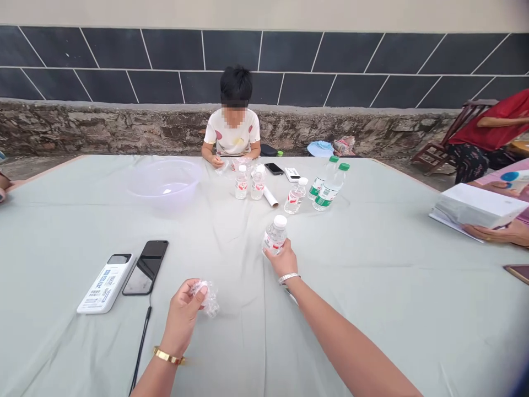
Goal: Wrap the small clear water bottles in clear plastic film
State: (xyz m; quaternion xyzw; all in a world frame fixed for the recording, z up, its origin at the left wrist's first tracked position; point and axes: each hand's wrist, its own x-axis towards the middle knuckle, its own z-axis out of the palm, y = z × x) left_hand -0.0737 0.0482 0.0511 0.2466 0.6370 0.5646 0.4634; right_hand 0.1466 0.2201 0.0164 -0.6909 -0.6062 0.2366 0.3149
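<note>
My right hand [282, 257] is wrapped round the lower part of a small clear bottle [273, 237] with a white cap and a pink-and-red label. The bottle stands upright, at or just above the cloth. In my left hand [185, 306] a crumpled piece of clear plastic wrap [211, 300] is pinched between thumb and fingers. Beyond the right hand stands another white-capped bottle [295, 197]. Two more like it, a left one [241, 183] and a right one [258, 183], stand side by side farther back.
Left of my left hand lie a black phone [146, 268] with a strap and a white power bank [106, 284]. A clear basin [163, 182] sits far left. Two green-capped bottles [329, 190] stand behind, near a white roll [270, 197]. A person [232, 135] sits opposite; another's hands hold a white box [481, 205].
</note>
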